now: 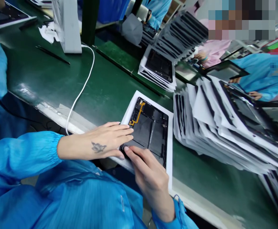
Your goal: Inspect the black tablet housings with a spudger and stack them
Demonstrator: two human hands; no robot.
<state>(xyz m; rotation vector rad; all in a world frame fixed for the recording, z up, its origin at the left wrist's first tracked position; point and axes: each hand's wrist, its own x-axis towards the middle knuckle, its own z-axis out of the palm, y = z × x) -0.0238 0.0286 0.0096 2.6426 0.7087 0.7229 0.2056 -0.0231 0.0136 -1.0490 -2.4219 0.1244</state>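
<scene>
An opened black tablet-like device [159, 127] lies on a white sheet [170, 149] at the table's front edge, with an orange flex cable [139, 115] along its upper left part. My left hand [105, 140], fingers stretched out, rests flat over the device's left edge and holds nothing. My right hand [150, 175] is over the near left corner of the device, its fingers bent and thumb and index pressed together at the edge. Whatever those fingertips may hold is too small to make out.
Tall stacks of devices between white sheets [207, 127] stand at the right, with a smaller stack [155, 71] behind. On the green table [110, 86] are a white cable [87, 76], black tweezers [54, 54] and a white stand [69, 28]. Other people sit beyond and at the left.
</scene>
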